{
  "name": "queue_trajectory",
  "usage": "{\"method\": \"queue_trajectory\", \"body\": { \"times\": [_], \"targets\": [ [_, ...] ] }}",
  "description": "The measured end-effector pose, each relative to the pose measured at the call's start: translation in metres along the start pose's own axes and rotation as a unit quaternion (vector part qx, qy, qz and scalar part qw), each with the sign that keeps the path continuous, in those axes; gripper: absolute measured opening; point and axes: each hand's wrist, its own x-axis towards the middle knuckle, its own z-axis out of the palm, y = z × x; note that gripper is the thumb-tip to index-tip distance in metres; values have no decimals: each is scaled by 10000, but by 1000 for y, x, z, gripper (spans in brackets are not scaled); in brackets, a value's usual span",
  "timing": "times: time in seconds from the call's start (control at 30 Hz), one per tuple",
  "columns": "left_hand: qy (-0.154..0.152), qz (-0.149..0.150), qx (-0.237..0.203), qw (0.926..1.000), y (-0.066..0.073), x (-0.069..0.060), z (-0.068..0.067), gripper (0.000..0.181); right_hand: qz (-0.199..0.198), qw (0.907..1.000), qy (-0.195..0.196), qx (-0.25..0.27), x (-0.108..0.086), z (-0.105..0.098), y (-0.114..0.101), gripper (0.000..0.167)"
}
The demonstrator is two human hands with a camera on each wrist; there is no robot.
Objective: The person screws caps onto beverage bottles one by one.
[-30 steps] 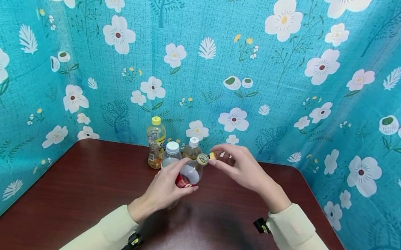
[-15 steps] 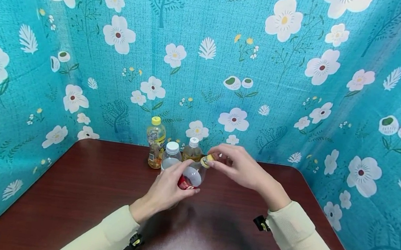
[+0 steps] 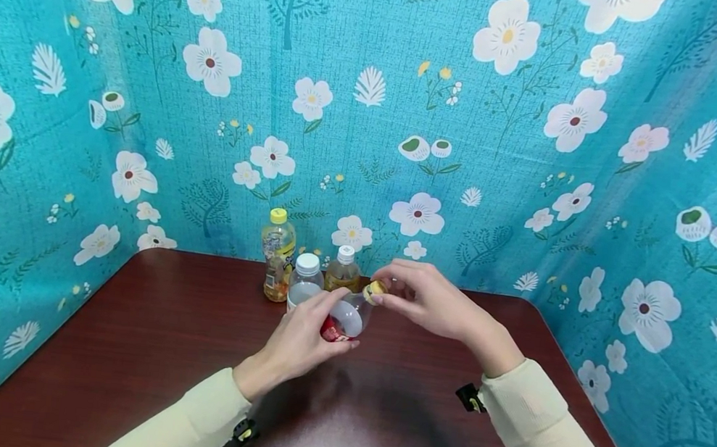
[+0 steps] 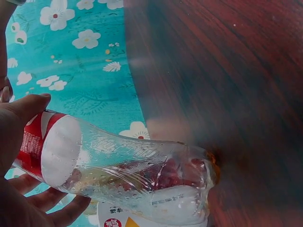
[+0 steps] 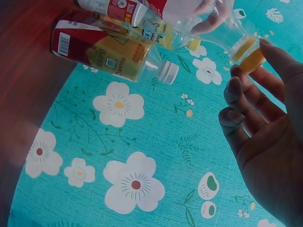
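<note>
A clear plastic bottle with a red label (image 4: 33, 144) is tilted above the table, its neck toward the right hand. My left hand (image 3: 298, 337) grips it around the label, thumb on one side and fingers on the other. Between thumb and fingertips, my right hand (image 3: 426, 297) pinches a yellow bottle cap (image 5: 252, 60). That cap sits at the bottle's mouth, in line with the yellow ring (image 5: 243, 48) on the neck. From these views I cannot tell how far the threads engage. The bottle's base (image 4: 208, 175) shows in the left wrist view.
Behind the hands stand a yellow-capped bottle (image 3: 277, 262), a white-capped clear bottle (image 3: 307, 276) and a white-capped bottle with a red and gold label (image 5: 102, 47). The dark red table (image 3: 142, 346) meets a blue floral curtain (image 3: 370, 108) at its back edge.
The yellow cap, held apart from the bottle's mouth at first, now covers it. The left hand has shifted the bottle slightly right and down.
</note>
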Motion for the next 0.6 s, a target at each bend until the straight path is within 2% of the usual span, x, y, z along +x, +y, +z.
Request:
{"method": "queue_trajectory", "body": {
  "times": [0.47,0.6],
  "targets": [
    [-26,135,104,9999,0,1,2,83,-289,9983,-497,-26,1,-9,-1,26],
    [-36,129,168,9998,1,1,1,82,-116,9987,-487,-73,3,-9,-3,17]
  ]
}}
